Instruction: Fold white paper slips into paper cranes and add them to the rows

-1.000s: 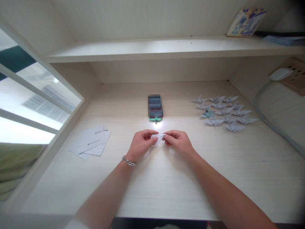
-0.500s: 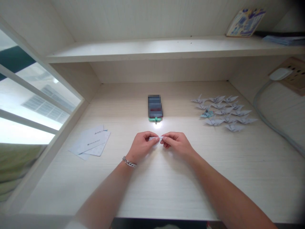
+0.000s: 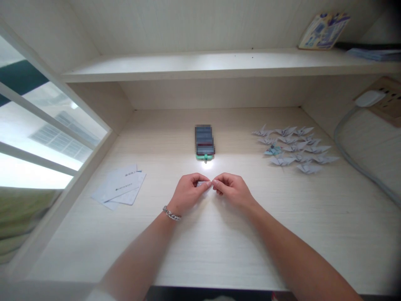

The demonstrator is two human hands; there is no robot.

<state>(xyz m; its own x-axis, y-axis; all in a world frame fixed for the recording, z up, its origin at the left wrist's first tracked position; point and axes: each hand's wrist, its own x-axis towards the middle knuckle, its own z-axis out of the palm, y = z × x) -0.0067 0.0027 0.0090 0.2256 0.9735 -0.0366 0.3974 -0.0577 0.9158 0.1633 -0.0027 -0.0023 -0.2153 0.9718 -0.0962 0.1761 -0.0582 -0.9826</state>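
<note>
My left hand (image 3: 188,192) and my right hand (image 3: 233,190) meet over the middle of the pale wooden desk (image 3: 200,251). Both pinch a small folded piece of pale paper (image 3: 203,184) between thumb and fingers. Most of the paper is hidden by my fingertips. A chain bracelet (image 3: 171,214) sits on my left wrist. Just beyond my hands a phone (image 3: 204,141) lies with a bright light at its near end.
Several folded paper cranes (image 3: 293,148) lie in rows at the right. Flat paper sheets (image 3: 120,188) rest at the left. A shelf (image 3: 219,62) above carries a colourful booklet (image 3: 324,29). A cable (image 3: 354,154) runs along the right wall. A window (image 3: 37,133) is at the left.
My fingertips have drawn closer together on the folded paper, which now shows less. My hands stay in nearly the same spot.
</note>
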